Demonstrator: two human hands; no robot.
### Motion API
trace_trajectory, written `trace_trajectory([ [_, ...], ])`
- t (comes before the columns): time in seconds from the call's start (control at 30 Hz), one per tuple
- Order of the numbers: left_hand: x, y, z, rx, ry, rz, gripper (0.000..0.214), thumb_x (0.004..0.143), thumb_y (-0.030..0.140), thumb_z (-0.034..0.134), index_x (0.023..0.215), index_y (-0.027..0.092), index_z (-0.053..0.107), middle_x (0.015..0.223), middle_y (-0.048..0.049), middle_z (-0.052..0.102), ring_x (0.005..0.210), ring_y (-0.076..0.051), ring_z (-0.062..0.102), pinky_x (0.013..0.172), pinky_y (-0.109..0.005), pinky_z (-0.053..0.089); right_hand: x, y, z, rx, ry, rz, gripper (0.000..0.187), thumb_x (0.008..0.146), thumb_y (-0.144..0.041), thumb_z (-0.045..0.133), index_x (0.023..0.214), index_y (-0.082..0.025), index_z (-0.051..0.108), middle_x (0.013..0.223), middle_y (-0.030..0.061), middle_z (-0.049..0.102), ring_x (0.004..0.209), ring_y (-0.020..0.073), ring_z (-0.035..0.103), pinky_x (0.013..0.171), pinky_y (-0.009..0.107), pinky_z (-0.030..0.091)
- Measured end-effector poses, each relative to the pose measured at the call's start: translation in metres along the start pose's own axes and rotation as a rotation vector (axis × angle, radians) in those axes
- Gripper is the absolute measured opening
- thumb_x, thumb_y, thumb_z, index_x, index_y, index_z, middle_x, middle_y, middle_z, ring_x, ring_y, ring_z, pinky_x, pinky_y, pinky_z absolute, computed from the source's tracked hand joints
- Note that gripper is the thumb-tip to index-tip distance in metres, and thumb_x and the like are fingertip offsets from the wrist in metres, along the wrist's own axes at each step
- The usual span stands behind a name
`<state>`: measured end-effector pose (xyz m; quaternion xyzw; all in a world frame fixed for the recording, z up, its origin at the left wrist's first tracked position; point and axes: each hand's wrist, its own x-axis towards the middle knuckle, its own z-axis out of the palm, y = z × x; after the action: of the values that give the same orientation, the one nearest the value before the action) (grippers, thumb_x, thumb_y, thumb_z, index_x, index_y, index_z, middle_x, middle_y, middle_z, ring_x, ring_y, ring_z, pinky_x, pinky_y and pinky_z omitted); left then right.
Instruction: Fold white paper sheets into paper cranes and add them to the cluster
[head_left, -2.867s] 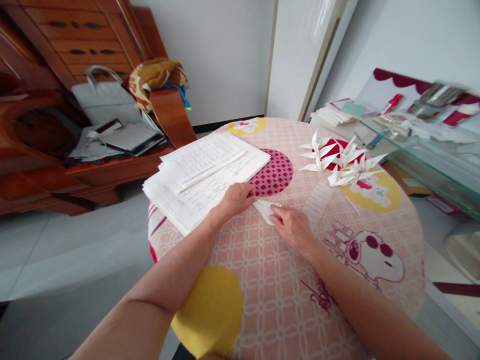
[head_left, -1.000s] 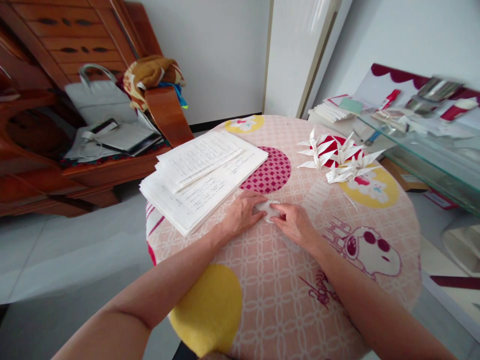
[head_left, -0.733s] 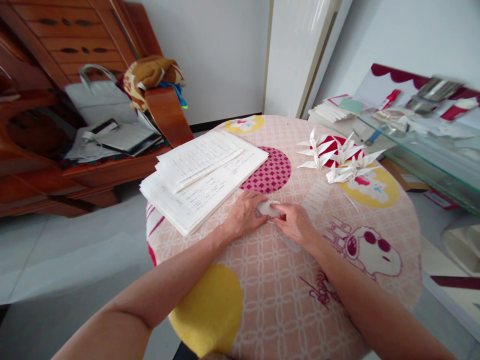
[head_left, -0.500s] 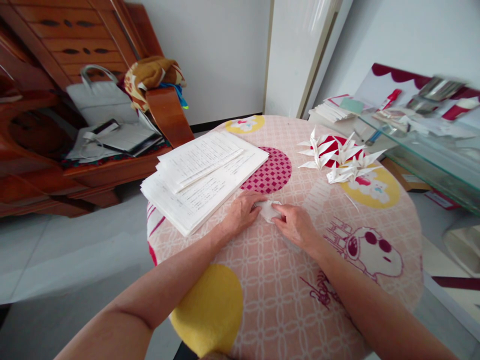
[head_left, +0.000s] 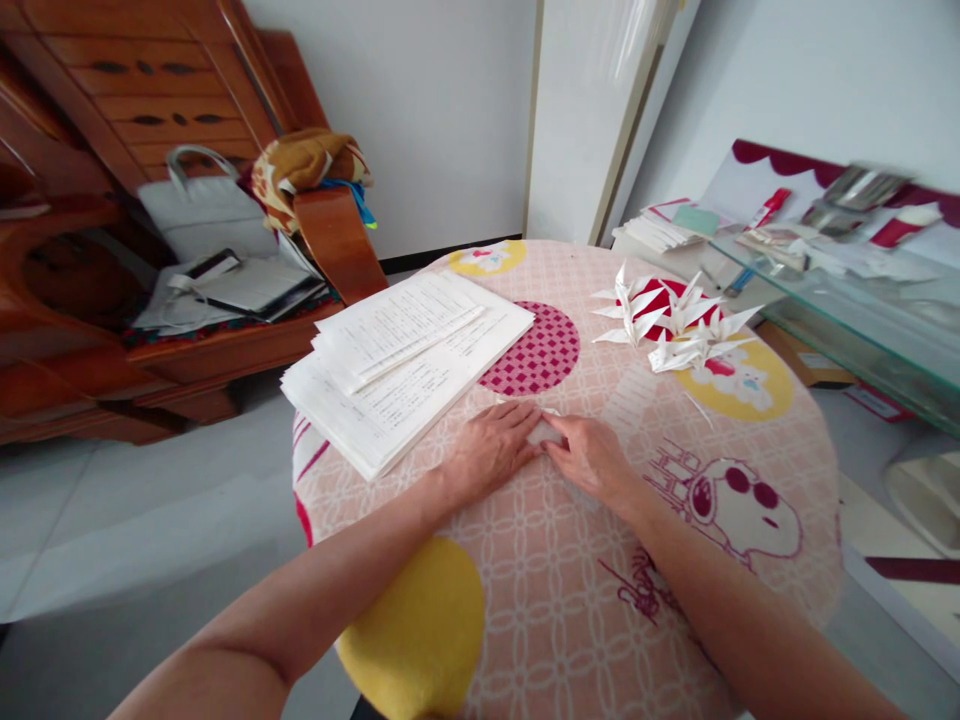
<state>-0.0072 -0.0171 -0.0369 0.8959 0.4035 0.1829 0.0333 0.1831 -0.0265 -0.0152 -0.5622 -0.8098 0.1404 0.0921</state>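
Left hand (head_left: 491,450) shifted onto folded paper (head_left: 541,432), flat; right hand (head_left: 592,460) at edge (grip unclear).

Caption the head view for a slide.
Left hand and right hand on a small white paper at a round table, near stacked sheets and folded-paper figures.

Was a home rm: carved wood bench (head_left: 225,362) held handbag (head_left: 217,218) & bunched fabric (head_left: 304,165); cartoon tablecloth (head_left: 555,590) showed; glass shelf (head_left: 859,335) held prob. metal bowls (head_left: 866,187) (blurry).
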Motion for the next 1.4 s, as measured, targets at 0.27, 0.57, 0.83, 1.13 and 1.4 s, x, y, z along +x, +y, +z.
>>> trace_trajectory([
  [0.27, -0.004, -0.012, -0.001, 0.102, -0.100, -0.055, 0.051, 0.101, 0.038, 0.043, 0.145, 0.012, 0.046, 0.151, -0.0164, 0.047, 0.140, -0.027, 0.045, 0.117, -0.044, 0.036, -0.002, 0.002, 0.000, -0.010, 0.010, -0.007, 0.026, 0.091, -0.027, 0.059, 0.113, -0.019, 0.070, 0.097, 0.0111, 0.075, 0.088, 0.0233, 0.068, 0.075, 0.029, 0.045],
  [0.57, -0.001, -0.027, -0.006, 0.078, -0.101, -0.189, 0.051, 0.101, 0.026, 0.038, 0.147, 0.005, 0.042, 0.155, -0.0187, 0.042, 0.146, -0.029, 0.036, 0.121, -0.045, 0.030, -0.003, 0.004, -0.001, 0.044, 0.031, -0.020, 0.027, 0.090, -0.023, 0.059, 0.114, -0.018, 0.071, 0.101, 0.0115, 0.076, 0.091, 0.0249, 0.069, 0.080, 0.032, 0.048],
  [0.83, 0.011, -0.030, -0.005, -0.199, 0.135, -0.356, 0.039, 0.093, 0.031, 0.057, 0.128, 0.013, 0.063, 0.125, -0.0114, 0.069, 0.116, -0.024, 0.063, 0.106, -0.040, 0.048, -0.002, 0.012, 0.006, 0.213, 0.073, 0.000, 0.029, 0.086, -0.021, 0.063, 0.113, -0.020, 0.073, 0.102, 0.0097, 0.077, 0.093, 0.0235, 0.071, 0.083, 0.030, 0.050],
  [1.13, 0.026, -0.026, -0.002, -0.329, 0.146, -0.401, 0.039, 0.075, 0.021, 0.073, 0.113, 0.019, 0.068, 0.113, -0.0067, 0.071, 0.106, -0.024, 0.066, 0.098, -0.039, 0.051, -0.001, 0.013, 0.003, 0.196, 0.074, 0.058, 0.032, 0.086, -0.026, 0.062, 0.116, -0.021, 0.073, 0.099, 0.0087, 0.078, 0.088, 0.0231, 0.071, 0.078, 0.030, 0.050],
  [1.4, 0.030, -0.023, -0.009, -0.259, 0.073, -0.414, 0.021, 0.068, 0.023, 0.077, 0.083, 0.016, 0.064, 0.086, -0.0043, 0.068, 0.085, -0.022, 0.063, 0.086, -0.038, 0.050, 0.002, 0.005, -0.006, 0.034, 0.050, 0.170, 0.036, 0.088, -0.036, 0.062, 0.119, -0.020, 0.070, 0.094, 0.0096, 0.077, 0.085, 0.0255, 0.070, 0.071, 0.031, 0.045],
])
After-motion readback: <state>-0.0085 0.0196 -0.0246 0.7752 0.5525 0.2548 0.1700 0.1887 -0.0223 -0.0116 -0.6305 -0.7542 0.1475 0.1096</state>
